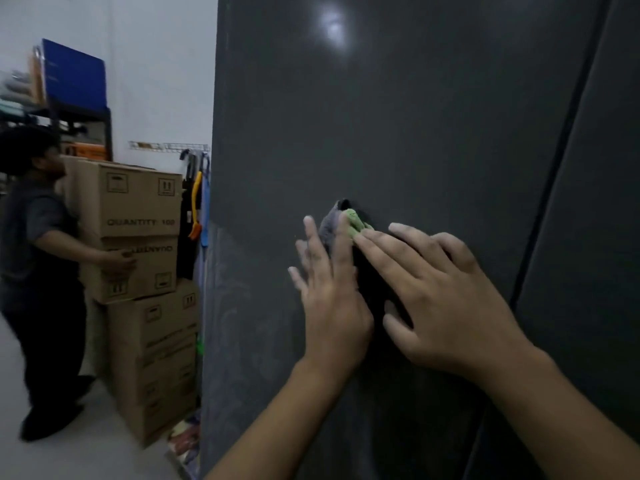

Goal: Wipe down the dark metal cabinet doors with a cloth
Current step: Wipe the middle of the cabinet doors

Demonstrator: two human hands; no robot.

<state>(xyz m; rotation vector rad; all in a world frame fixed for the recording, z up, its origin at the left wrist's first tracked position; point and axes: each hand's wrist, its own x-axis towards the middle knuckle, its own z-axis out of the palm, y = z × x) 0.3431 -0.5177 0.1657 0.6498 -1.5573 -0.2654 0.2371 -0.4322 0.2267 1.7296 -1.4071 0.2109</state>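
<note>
The door (415,133) is dark grey, with pale smears low at its left. The cloth (351,221) on it is grey and green. Left of it: brown boxes (138,202), blue board (74,77).

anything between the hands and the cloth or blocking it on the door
Nothing visible: left hand and right hand press the grey-and-green cloth straight onto the dark metal cabinet door.

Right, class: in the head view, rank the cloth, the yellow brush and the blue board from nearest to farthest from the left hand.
1. Cloth: touching the left hand, on the cabinet door.
2. Yellow brush: hanging beyond that door's left edge.
3. Blue board: high on the shelf, far upper left.
</note>
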